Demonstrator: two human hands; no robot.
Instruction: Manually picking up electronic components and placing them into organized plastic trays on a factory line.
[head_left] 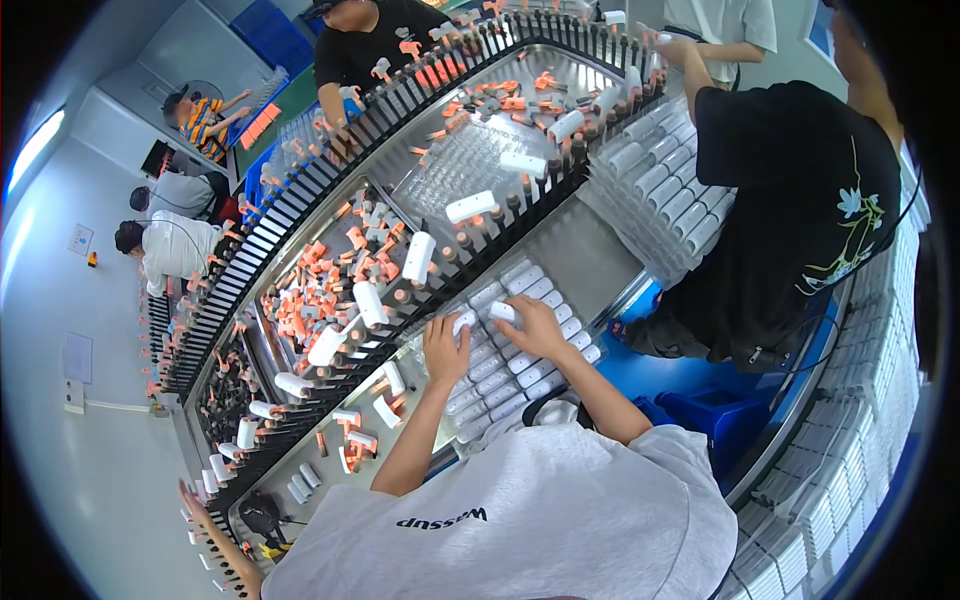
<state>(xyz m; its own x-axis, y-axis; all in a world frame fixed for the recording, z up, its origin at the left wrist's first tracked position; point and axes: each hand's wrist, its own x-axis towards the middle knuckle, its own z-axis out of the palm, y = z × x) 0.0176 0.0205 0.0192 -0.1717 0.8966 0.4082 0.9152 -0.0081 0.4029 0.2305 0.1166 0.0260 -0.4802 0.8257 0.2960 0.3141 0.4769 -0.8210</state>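
White casings (504,313), one each, are gripped by the left hand (446,348) and right hand (538,328). Similar casings (493,381) lie in rows beneath.

One left hand (446,345) and one right hand (535,328), with two white cases (503,314), one at each. Six co-workers (790,170), plus one more arm (228,545) at lower left. Orange pieces (318,285) and black holders (578,152) too many to count.
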